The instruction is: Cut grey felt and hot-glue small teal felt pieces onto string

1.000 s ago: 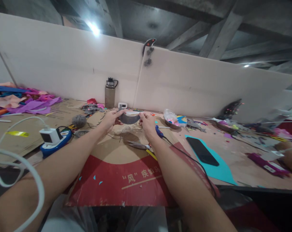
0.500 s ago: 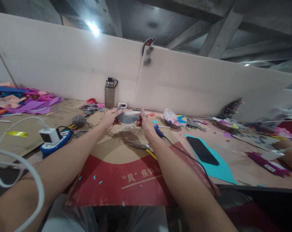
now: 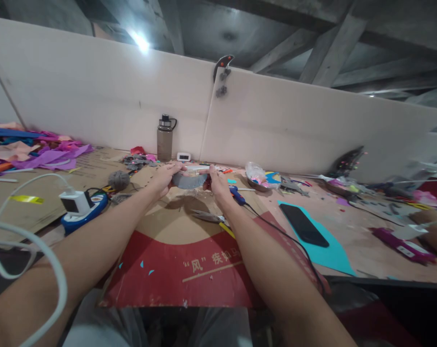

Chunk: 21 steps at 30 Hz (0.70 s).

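A curved grey felt piece (image 3: 189,181) is held between both hands above the cardboard sheet (image 3: 182,231). My left hand (image 3: 167,177) pinches its left end and my right hand (image 3: 215,182) pinches its right end, fingers closed on it. Just below the hands lie scissors (image 3: 208,217) with a yellow handle. A blue glue gun (image 3: 238,195) with a black cord rests right beside my right wrist.
A water bottle (image 3: 164,138) stands at the back wall. A black phone (image 3: 304,231) lies on teal paper (image 3: 330,253) at right. A white charger (image 3: 73,202) on a blue base with white cables sits at left, near a grey yarn ball (image 3: 118,180). Coloured scraps (image 3: 41,152) are piled far left.
Both hands and the grey piece have shifted slightly; the piece now sits a little lower and flatter between the fingers. Nothing else moved.
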Each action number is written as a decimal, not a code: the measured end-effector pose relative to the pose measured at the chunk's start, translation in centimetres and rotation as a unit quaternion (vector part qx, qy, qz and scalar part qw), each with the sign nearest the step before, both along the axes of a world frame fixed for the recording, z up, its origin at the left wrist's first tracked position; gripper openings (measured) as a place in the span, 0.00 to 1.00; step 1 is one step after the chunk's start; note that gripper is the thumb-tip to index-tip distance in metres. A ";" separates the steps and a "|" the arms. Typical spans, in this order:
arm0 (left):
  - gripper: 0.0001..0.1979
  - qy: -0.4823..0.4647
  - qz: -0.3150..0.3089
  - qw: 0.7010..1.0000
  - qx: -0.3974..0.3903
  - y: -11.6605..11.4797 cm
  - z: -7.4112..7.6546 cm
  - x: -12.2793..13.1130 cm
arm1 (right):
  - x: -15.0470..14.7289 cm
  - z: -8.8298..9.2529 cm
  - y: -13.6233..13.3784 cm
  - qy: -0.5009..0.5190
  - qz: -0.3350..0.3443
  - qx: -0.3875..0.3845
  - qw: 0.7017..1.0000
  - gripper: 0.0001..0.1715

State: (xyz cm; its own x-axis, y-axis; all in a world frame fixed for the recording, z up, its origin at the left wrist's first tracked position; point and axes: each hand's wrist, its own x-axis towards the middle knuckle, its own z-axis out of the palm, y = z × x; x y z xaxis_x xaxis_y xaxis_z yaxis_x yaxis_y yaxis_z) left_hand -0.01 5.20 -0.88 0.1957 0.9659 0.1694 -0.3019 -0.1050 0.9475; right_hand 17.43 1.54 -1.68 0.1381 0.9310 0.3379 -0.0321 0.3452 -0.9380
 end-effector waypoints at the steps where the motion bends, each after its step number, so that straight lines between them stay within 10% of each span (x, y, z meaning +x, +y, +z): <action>1: 0.11 -0.006 0.006 1.000 -0.005 0.1 0.0 0.0 | -0.1 0.0 -0.1 0.023 0.017 -0.019 0.999 0.29; 7: 0.10 -0.044 0.018 0.999 -0.011 -0.1 0.2 -0.1 | -0.9 -0.4 -0.6 0.009 0.121 -0.090 0.989 0.22; 21: 0.21 0.050 -0.119 0.992 -0.007 -1.6 0.3 0.5 | -0.2 -1.2 0.6 -0.028 -0.036 0.007 0.999 0.21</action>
State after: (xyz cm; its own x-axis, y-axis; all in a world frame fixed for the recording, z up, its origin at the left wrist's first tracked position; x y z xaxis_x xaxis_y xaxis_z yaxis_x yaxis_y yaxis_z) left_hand 0.49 3.59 -0.58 0.4331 0.8927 0.1245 -0.2214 -0.0285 0.9748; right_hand 17.25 2.19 -2.87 0.1849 0.9145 0.3599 0.0461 0.3577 -0.9327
